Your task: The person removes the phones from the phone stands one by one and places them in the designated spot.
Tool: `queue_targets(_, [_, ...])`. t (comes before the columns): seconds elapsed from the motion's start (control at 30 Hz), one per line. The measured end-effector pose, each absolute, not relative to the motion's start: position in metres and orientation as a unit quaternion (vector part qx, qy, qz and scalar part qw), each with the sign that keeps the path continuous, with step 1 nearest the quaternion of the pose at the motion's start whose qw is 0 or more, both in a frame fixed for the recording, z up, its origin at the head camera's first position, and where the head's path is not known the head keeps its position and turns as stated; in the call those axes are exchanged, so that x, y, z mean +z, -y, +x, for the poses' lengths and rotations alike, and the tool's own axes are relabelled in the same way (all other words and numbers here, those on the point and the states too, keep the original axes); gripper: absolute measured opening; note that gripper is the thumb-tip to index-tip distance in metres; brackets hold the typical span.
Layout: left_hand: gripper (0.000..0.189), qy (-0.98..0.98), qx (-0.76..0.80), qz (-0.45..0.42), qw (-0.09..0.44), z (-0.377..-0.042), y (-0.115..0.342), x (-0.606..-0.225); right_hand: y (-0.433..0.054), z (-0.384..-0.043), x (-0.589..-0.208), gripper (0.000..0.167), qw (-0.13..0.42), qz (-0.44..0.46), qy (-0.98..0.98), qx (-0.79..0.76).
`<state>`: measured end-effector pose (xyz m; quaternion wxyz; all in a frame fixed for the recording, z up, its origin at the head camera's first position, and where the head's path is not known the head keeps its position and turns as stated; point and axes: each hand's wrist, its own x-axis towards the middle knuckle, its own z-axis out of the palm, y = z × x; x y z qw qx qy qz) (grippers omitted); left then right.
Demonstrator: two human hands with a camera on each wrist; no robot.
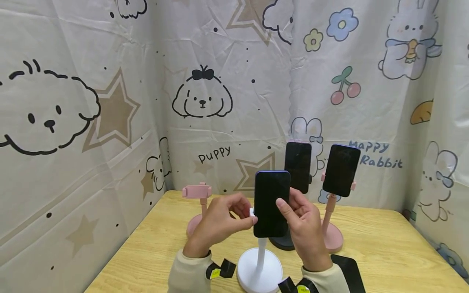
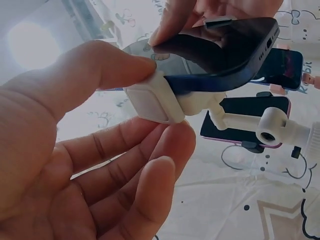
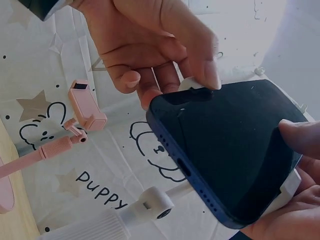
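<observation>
A dark blue smartphone [image 1: 267, 217], its screen black, sits upright in the clamp [image 2: 152, 102] of a white phone stand [image 1: 253, 268]. My left hand [image 1: 220, 217] pinches the clamp at the phone's left edge, thumb on the front lip and fingertips behind, as the left wrist view shows. On the opposite edge, my right hand [image 1: 307, 224] holds the phone, with its thumb on the screen and its fingers behind. A white clamp end [image 3: 289, 190] shows beside the right palm in the right wrist view. The phone hides most of the holder in the head view.
Behind stand a pink stand [image 1: 331, 207] bearing a phone [image 1: 341, 171] and a dark-based stand [image 1: 282, 243] with another phone [image 1: 298, 167]. A pink stand without a phone [image 1: 197, 191] is at left. A black flat device [image 1: 348, 270] lies by the right forearm on the wooden table [image 1: 146, 244].
</observation>
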<state>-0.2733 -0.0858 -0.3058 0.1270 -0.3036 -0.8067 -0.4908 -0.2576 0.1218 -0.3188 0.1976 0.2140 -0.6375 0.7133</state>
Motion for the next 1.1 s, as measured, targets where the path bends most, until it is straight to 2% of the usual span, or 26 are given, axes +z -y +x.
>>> queue_targets(0.57, [0.017,0.813,-0.488,-0.291,0.128,-0.27,0.091,-0.302,-0.123,-0.253,-0.314,0.037,0.231,0.191,0.657,0.692])
queue_targets(0.83, [0.019,0.815,-0.488,-0.289,0.119,-0.27,0.092,-0.301,-0.127,-0.252,-0.312,0.037,0.219,0.186,0.66,0.694])
queue_targets(1.1, [0.019,0.809,-0.5,-0.294,0.096,-0.268,0.095,-0.299,-0.131,-0.251,-0.308,0.037,0.179,0.214,0.644,0.712])
